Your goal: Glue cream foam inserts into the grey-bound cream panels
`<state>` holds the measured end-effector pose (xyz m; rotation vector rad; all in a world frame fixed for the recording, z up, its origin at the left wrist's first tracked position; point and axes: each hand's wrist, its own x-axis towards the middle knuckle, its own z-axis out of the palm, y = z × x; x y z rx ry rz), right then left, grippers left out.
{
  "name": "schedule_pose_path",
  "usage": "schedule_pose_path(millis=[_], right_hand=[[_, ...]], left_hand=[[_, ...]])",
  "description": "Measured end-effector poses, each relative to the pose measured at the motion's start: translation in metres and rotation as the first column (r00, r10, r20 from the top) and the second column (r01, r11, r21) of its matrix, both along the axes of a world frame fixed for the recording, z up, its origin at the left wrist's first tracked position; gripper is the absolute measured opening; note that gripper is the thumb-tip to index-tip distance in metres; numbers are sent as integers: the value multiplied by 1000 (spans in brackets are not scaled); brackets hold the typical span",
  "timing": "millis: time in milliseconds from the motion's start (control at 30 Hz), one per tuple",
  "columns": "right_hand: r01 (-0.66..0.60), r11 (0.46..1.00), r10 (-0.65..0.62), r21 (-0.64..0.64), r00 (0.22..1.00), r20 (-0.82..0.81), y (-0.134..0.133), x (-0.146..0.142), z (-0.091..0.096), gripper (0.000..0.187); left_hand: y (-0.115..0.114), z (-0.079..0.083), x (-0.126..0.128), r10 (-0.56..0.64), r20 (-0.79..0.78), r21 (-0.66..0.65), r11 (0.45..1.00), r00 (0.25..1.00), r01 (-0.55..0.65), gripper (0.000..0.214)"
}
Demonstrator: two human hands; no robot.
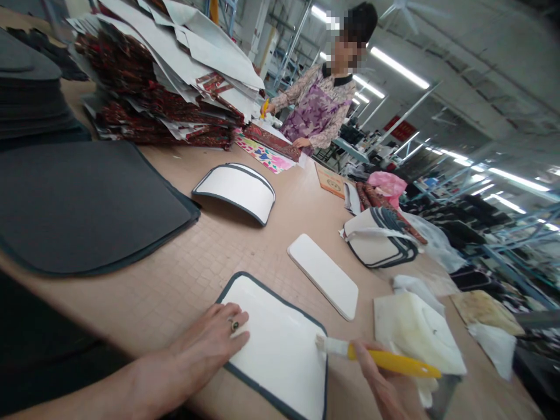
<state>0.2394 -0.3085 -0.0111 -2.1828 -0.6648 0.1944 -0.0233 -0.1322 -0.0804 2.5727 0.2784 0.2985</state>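
My left hand [210, 344] lies flat, fingers stretched out, on the near-left corner of a white panel with a dark bound edge [280, 344], pressing it to the table. A ring sits on one finger. My right hand [385, 385] is closed round the yellow handle of a brush [385, 359]. Its white bristles touch the panel's right edge. Just right of the brush stands a white glue-caked container [420, 332].
A white rounded strip [324, 274] lies beyond the panel. A curved white piece [238, 189], a stack of bound pieces [378, 239], dark fabric panels [83, 204] and a tall pile of patterned fabric [166, 76] fill the table. A person in a purple apron [319, 105] works at the far end.
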Motion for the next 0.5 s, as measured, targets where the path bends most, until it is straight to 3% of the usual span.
schedule_pose_path(millis=[100, 200, 367, 500], right_hand=[[23, 1000, -23, -15, 999, 22, -2, -17, 16, 36], [-65, 996, 70, 60, 993, -96, 23, -56, 24, 29], [-341, 913, 395, 222, 874, -283, 78, -121, 16, 23], [-504, 843, 537, 188, 762, -362, 94, -133, 3, 22]], left_hand=[[14, 17, -8, -55, -23, -216, 975, 998, 48, 54], [33, 38, -10, -86, -101, -354, 934, 991, 44, 77], [55, 46, 5, -113, -148, -445, 895, 983, 36, 88], [55, 46, 10, -141, -149, -456, 888, 979, 58, 86]])
